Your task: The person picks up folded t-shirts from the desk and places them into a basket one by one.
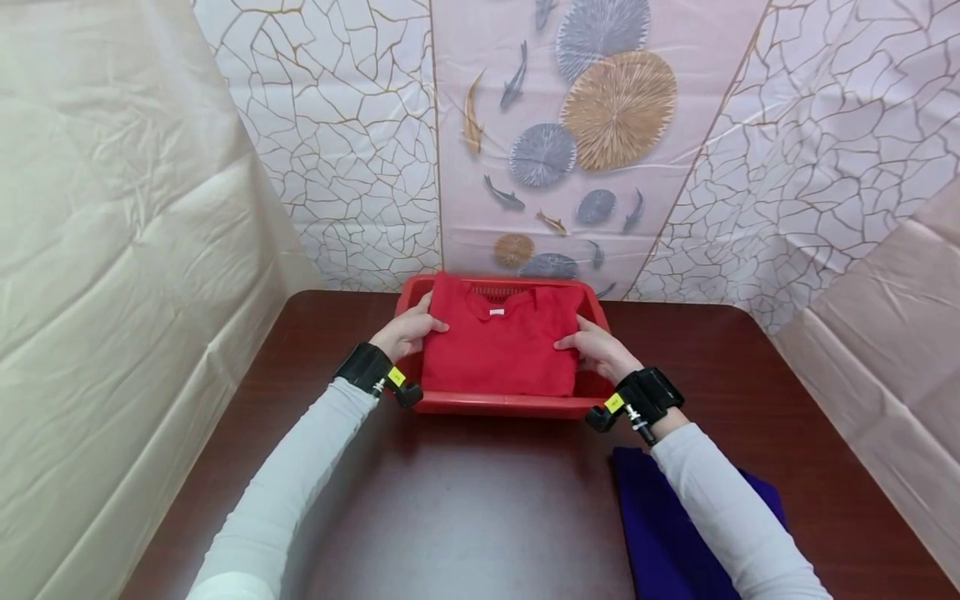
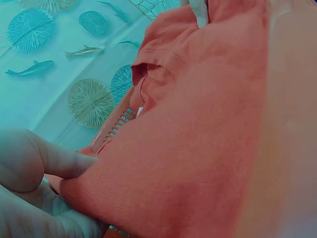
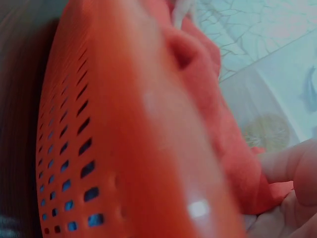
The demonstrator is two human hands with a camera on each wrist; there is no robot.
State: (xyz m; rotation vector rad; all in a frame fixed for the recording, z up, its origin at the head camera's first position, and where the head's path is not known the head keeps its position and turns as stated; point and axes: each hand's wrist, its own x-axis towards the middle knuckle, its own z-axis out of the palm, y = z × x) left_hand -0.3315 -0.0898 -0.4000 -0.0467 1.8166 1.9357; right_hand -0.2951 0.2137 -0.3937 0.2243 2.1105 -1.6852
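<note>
A folded red T-shirt (image 1: 501, 354), its neckline toward the far side and a small white label at the collar, lies within the outline of a red plastic basket (image 1: 510, 405). My left hand (image 1: 408, 330) pinches the shirt's left edge, thumb on top and fingers beneath, as the left wrist view shows on the cloth (image 2: 173, 148). On the opposite edge, my right hand (image 1: 594, 346) grips the shirt the same way. In the right wrist view the basket's perforated wall (image 3: 74, 148) stands in front of the shirt, and the right thumb (image 3: 282, 163) presses on the fabric.
The basket stands at the back of a dark brown table (image 1: 465, 500), close to the patterned curtain (image 1: 360, 167). A dark blue folded cloth (image 1: 660, 525) lies at the front right, partly under my right forearm. Beige cloth (image 1: 135, 250) hangs along the left side.
</note>
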